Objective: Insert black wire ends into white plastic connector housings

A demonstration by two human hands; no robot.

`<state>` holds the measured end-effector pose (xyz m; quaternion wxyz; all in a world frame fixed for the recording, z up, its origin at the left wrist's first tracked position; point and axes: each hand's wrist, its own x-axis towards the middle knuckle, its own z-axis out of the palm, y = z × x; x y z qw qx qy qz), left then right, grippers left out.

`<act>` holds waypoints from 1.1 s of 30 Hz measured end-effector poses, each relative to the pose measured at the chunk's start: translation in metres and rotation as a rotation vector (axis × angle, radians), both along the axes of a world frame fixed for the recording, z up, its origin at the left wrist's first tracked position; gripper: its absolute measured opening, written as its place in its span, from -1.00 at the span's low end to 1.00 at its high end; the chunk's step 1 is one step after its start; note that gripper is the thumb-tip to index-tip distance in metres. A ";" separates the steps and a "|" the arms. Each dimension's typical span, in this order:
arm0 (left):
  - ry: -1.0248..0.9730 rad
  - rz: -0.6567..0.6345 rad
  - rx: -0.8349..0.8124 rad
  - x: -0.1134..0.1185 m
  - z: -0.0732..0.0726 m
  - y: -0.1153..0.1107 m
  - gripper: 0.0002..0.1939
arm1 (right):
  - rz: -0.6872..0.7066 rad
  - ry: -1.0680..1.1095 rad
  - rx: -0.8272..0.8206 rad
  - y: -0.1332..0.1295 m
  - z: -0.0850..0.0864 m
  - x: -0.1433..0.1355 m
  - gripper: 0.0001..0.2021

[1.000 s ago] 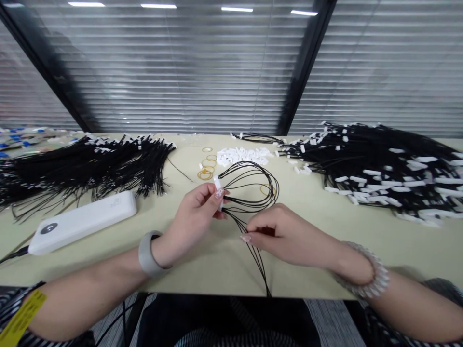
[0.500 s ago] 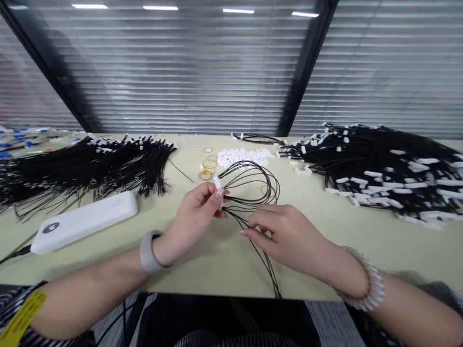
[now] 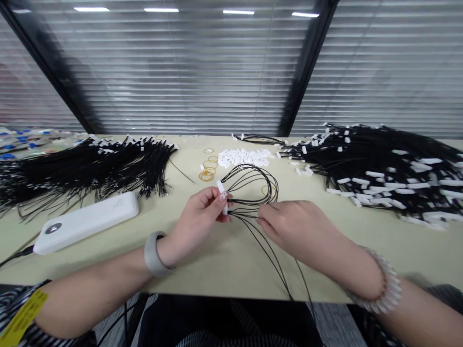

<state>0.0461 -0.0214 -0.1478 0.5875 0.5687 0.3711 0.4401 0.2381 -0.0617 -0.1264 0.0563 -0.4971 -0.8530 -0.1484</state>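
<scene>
Between the thumb and fingers of my left hand [image 3: 202, 207] is a long white connector [image 3: 220, 186], tilted slightly. Several thin black wires [image 3: 253, 167] run out of its right side. Some curve round in a loop toward my right hand [image 3: 292, 219]; others hang down past the table's front edge. My right hand is closed on black wires at the lower right of the loop, its fingertips mostly hidden by the back of the hand. A rubber band [image 3: 265, 190] lies on the table beneath the loop.
Loose white connectors [image 3: 246, 157] lie in a pile behind my hands, beside several yellow rubber bands [image 3: 207, 174]. A heap of black wires [image 3: 130, 164] and a white power bank [image 3: 87, 222] are on the left. A bigger heap of wires with white connectors [image 3: 390, 168] covers the right.
My right hand has moved to the right and its fingers have closed on the wires. A strand now hangs farther right below it. My left hand has shifted slightly right with the connector.
</scene>
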 end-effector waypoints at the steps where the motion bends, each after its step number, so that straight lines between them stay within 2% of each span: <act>1: -0.016 0.009 -0.010 0.000 0.000 0.000 -0.81 | -0.011 -0.050 0.066 0.002 0.001 0.004 -0.84; 5: -0.093 0.067 -0.048 -0.003 0.001 0.005 -0.83 | -0.177 -0.020 0.322 0.013 0.011 0.027 -0.82; 7: -0.121 0.083 -0.060 -0.005 0.003 0.006 -0.84 | -0.264 0.102 0.436 0.018 0.017 0.039 -0.81; 9: -0.126 0.085 -0.066 -0.006 0.003 0.007 -0.84 | -0.263 0.330 0.476 0.021 0.021 0.046 -0.85; 14: -0.124 0.045 -0.086 -0.004 -0.002 0.007 -0.83 | -0.034 1.275 0.216 0.020 0.027 0.040 -0.65; 15: -0.130 0.044 -0.098 -0.003 -0.003 0.007 -0.84 | 0.017 1.428 0.203 0.019 0.028 0.037 -0.66; 17: -0.146 0.059 -0.131 -0.001 -0.004 0.007 -0.84 | 0.136 1.656 0.239 0.017 0.032 0.035 -0.81; 19: -0.159 0.079 -0.168 0.001 -0.004 0.006 -0.85 | 0.227 1.762 0.235 0.013 0.035 0.036 -0.90; 21: -0.145 0.092 -0.191 0.002 -0.003 0.006 -0.86 | 0.265 1.718 0.110 0.010 0.035 0.035 -0.80; 23: -0.115 0.085 -0.186 0.002 -0.004 0.005 -0.87 | 0.247 1.534 -0.044 0.006 0.032 0.031 -0.68; 25: -0.094 0.042 -0.153 0.002 -0.004 0.004 -0.85 | 0.166 1.270 -0.138 0.003 0.026 0.021 -0.75; 27: -0.080 -0.033 -0.109 0.001 -0.005 0.003 -0.84 | 0.063 1.052 -0.165 0.001 0.019 0.010 -0.91; 28: -0.070 -0.071 -0.086 0.000 -0.005 0.002 -0.83 | 0.029 0.983 -0.168 0.001 0.016 0.005 -0.90; 33: -0.004 -0.172 0.031 -0.001 -0.002 -0.001 -0.81 | 0.042 0.850 -0.101 0.002 0.008 -0.006 -0.85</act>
